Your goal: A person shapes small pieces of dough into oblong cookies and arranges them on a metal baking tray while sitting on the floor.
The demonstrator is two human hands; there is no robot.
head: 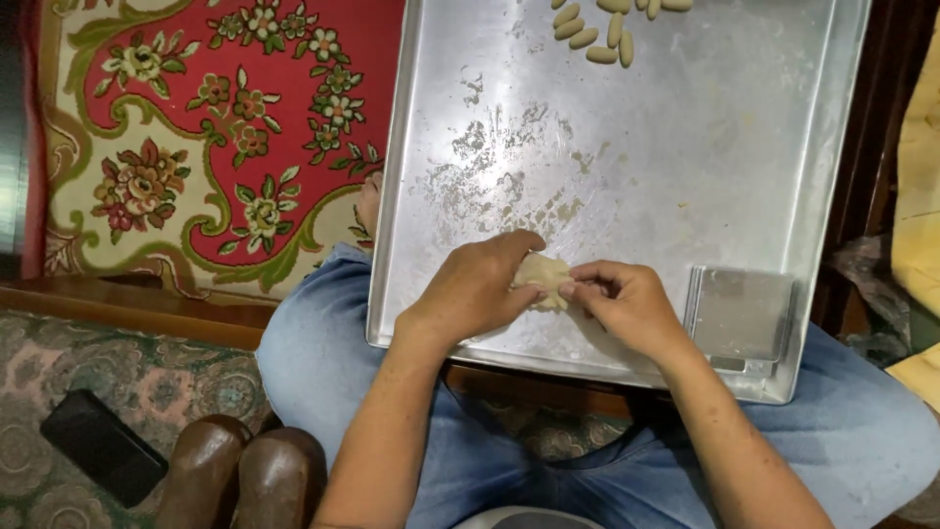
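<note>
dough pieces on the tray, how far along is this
Done: a small cluster of shaped dough pieces lies at the far end of the metal tray, about ten in view. In hand: the left hand and right hand hold one dough lump between them. Left: that lump is unshaped, and most of the tray is bare, smeared with flour residue.

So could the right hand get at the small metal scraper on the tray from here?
Probably yes: the scraper lies flat on the tray just beside the right hand, nothing between, though that hand is pinching the dough.
</note>
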